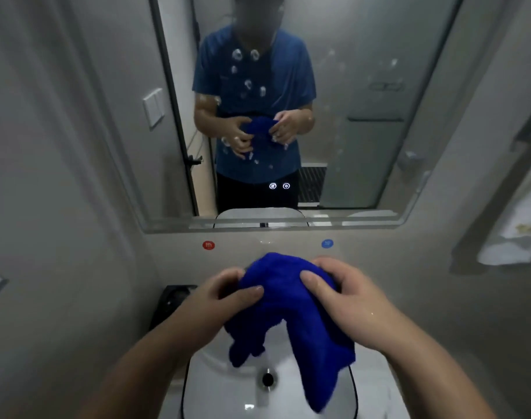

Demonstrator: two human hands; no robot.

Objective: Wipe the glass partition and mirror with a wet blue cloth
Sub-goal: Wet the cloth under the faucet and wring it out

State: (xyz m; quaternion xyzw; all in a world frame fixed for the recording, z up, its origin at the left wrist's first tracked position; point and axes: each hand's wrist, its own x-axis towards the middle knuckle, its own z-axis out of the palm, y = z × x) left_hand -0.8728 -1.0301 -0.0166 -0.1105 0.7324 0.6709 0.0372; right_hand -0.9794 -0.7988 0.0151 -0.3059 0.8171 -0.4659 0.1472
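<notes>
A deep blue cloth [288, 316] is bunched between both my hands above the white sink [209, 385]. My left hand [224, 294] grips its left side, thumb pressed on top. My right hand [339, 294] clamps the right side, and two loose ends hang down toward the drain [267, 379]. Straight ahead hangs the mirror [364, 86], spotted with water drops and smears, reflecting a person in a blue shirt who holds the same cloth. A frosted glass partition shows only as a reflection [361, 164] in the mirror's right part.
Red [208, 245] and blue [327, 243] round marks sit on the wall under the mirror. A black holder [175, 297] is fixed left of the sink. A white towel [512, 237] hangs at the right. A wall switch [153, 107] is on the left wall.
</notes>
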